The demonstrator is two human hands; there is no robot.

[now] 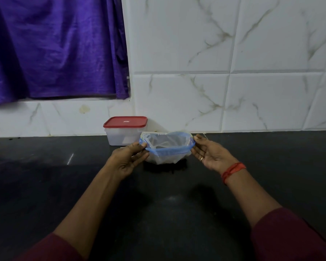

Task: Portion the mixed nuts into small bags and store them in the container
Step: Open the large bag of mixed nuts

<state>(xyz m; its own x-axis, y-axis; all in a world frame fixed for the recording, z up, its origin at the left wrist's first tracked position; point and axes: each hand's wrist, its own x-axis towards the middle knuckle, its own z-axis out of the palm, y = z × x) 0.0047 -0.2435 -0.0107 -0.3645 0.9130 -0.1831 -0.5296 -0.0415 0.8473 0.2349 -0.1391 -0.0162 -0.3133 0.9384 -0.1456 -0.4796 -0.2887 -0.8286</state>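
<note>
1. Far left: a purple curtain [55, 48] hangs over the upper left corner. Its hem ends just above the tiled ledge.
2. The black glossy counter [45, 185] runs the full width, with both your forearms over it in maroon sleeves [51, 249].
3. Left of centre, far side: the container [123, 132] is translucent with its red lid [125, 121] on. It sits on the counter close to the wall.
4. Your left hand [129, 159] has its thumb and fingertips clamped on the left end of the bag's blue zip strip. The other fingers are loosely curled below it.
5. Centre: the bag [166, 149] is clear plastic and held between both your hands. Its mouth is pulled open and faces up. It sits just in front of and to the right of the container, overlapping the container's right corner in view. There is a dark shadow under it, and I can't tell whether its bottom touches the counter or what's inside.
6. Your right hand [211, 155] has its palm turned inward, with thumb and forefinger pinching the right end of the zip strip. The remaining fingers are relaxed and slightly apart. There's a ring [201, 159] on one finger and a red thread band [232, 171] on the wrist.
7. Right and far: a white marble-veined tile wall [252, 81] stands behind the counter.
</note>
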